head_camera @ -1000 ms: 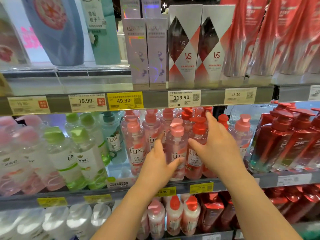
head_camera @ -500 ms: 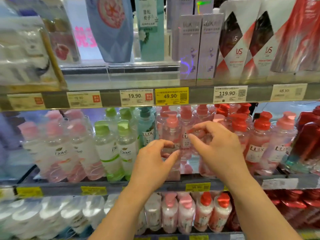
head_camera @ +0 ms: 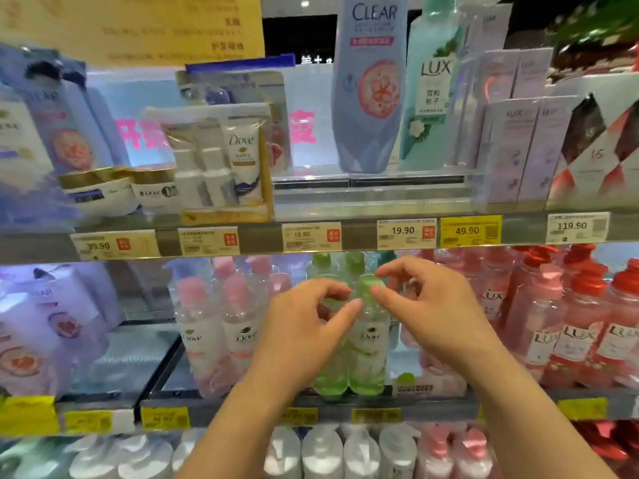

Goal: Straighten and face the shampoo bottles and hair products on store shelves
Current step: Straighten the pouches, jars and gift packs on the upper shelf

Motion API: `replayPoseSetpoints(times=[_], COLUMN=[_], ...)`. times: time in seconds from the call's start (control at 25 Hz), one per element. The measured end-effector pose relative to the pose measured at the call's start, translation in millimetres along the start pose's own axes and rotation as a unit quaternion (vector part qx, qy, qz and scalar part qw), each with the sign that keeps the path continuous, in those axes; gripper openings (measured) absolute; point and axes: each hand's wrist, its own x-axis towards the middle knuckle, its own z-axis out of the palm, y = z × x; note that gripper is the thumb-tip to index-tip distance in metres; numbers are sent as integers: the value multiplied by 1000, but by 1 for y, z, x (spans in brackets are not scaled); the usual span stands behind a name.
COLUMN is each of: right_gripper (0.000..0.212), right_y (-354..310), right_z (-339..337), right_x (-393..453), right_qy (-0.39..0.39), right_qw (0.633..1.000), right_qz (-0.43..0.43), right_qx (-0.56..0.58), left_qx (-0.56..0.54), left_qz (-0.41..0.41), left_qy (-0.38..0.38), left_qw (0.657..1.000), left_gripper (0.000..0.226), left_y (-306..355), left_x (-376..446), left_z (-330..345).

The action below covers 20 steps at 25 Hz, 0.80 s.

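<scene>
Two green Dove pump bottles [head_camera: 368, 354] stand side by side at the front of the middle shelf [head_camera: 432, 406], labels facing out. My left hand [head_camera: 304, 323] hovers in front of the left one and hides most of it. My right hand [head_camera: 428, 312] is just to the right of the green pump caps. Both hands have curled, parted fingers, and the thumbs flank the right bottle's cap without a clear grip. Pink Dove bottles [head_camera: 238, 337] stand to the left and pink and red Lux bottles [head_camera: 574, 340] to the right.
On the upper shelf stand a tall Clear bottle [head_camera: 370, 84], a teal Lux bottle [head_camera: 432, 91], a Dove gift pack [head_camera: 235, 160] and boxed products. White pump bottles [head_camera: 321, 454] fill the lower shelf. Price tags line the shelf edges.
My view and both hands have shifted left, from the pink Lux bottles to the green Dove bottles. The hands have let go of the Lux bottles.
</scene>
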Motion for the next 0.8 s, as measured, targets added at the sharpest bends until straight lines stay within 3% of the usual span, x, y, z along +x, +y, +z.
replayPoseSetpoints(times=[0.28, 0.48, 0.6, 0.8], right_gripper=[13, 12, 25, 61], right_y=[-64, -72, -75, -74], right_z=[-3, -36, -58, -74], right_x=[41, 82, 113, 156], right_qy=[92, 174, 178, 154], right_qw=[995, 983, 981, 982], right_qz=[-43, -30, -43, -110], right_qx=[-1, 42, 57, 25], left_qx=[0, 42, 79, 60], left_qz=[98, 159, 147, 29], left_qy=[53, 67, 61, 41], left_qw=[994, 984, 984, 997], left_gripper=[21, 52, 70, 82], left_y=[18, 59, 84, 99], left_x=[55, 119, 160, 217], left_z=[-73, -76, -61, -29])
